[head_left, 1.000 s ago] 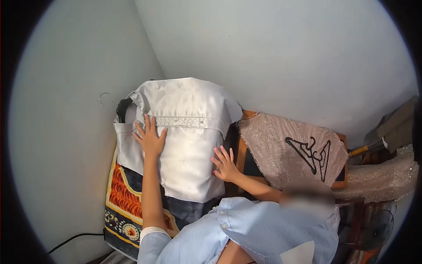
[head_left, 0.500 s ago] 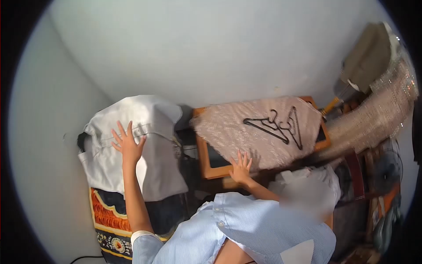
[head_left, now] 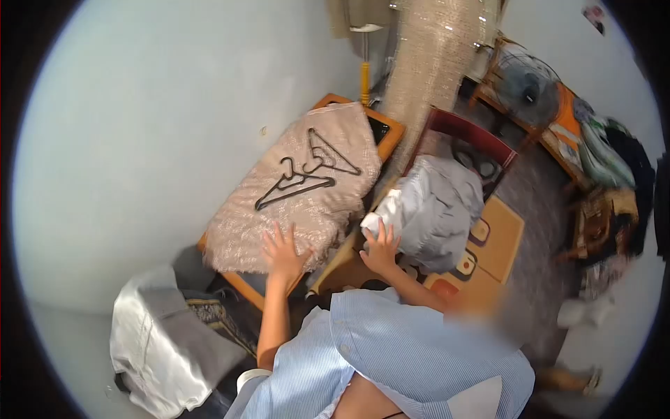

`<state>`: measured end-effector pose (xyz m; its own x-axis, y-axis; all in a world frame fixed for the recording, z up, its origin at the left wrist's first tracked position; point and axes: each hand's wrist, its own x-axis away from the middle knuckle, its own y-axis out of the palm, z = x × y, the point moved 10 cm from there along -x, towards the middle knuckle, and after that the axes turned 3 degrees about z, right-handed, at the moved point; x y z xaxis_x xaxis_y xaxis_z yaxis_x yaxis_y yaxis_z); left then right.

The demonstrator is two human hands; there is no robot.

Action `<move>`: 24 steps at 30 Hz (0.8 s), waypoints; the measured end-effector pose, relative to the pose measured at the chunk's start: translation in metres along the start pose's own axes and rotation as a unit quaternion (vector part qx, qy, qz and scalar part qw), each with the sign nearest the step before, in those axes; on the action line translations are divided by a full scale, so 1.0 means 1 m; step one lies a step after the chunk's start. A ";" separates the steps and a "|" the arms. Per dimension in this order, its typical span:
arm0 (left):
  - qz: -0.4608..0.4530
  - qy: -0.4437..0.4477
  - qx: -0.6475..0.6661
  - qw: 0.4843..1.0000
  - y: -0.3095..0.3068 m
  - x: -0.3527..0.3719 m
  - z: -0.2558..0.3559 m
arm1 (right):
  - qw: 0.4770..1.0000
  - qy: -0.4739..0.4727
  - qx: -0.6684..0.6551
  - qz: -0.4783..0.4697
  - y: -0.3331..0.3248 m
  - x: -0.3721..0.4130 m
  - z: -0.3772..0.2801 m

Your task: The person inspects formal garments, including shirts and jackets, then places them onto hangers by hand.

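I count two black hangers (head_left: 296, 193) on one pink cloth (head_left: 241, 223), which covers much of one wood-edged surface (head_left: 391, 134). Two bare hands: one left hand (head_left: 284, 260) at the cloth's near edge, one right hand (head_left: 382, 251) right of it. Also right of the cloth, one grey bundle (head_left: 443, 213) and, farther, one fan (head_left: 529, 94).

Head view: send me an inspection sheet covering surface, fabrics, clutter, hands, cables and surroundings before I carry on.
Surface: wood-edged table, mostly covered by pinkish glittery cloth.
Job's things: that cloth; grey-white fabric bundle right of the table; silvery garment at lower left.
Clutter: two black hangers lying on the cloth.
Hands: left hand spread over the cloth's near end, right hand spread at the bundle's edge; contact unclear for both.
Cables: nothing seen on the table.
Surroundings: pale wall at left, fan at upper right.
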<state>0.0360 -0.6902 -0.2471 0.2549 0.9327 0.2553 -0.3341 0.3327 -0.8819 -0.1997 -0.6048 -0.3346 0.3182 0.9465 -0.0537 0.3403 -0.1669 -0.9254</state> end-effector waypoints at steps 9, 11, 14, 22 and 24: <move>-0.140 0.160 -0.048 0.976 0.099 -0.036 0.118 | 0.965 0.260 -0.003 -0.022 -0.013 0.059 0.120; -0.166 0.166 -0.046 0.971 0.110 -0.048 0.124 | 0.958 0.287 0.010 -0.008 -0.012 0.066 0.137; -0.210 0.151 -0.019 0.966 0.133 -0.075 0.127 | 0.938 0.346 0.004 -0.025 -0.015 0.064 0.164; -0.220 0.233 -0.024 0.947 0.137 -0.173 0.191 | 0.904 0.428 -0.006 0.026 -0.036 0.013 0.218; -0.177 0.268 -0.059 0.945 0.152 -0.207 0.194 | 0.898 0.439 0.009 0.044 -0.047 0.003 0.228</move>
<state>-0.2437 -0.8059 -0.3572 0.7651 0.5512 0.3328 -0.0469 0.5632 -0.8250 -0.4162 -0.5313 -0.3766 0.9201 0.3471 0.1816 0.2679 -0.2194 -0.9381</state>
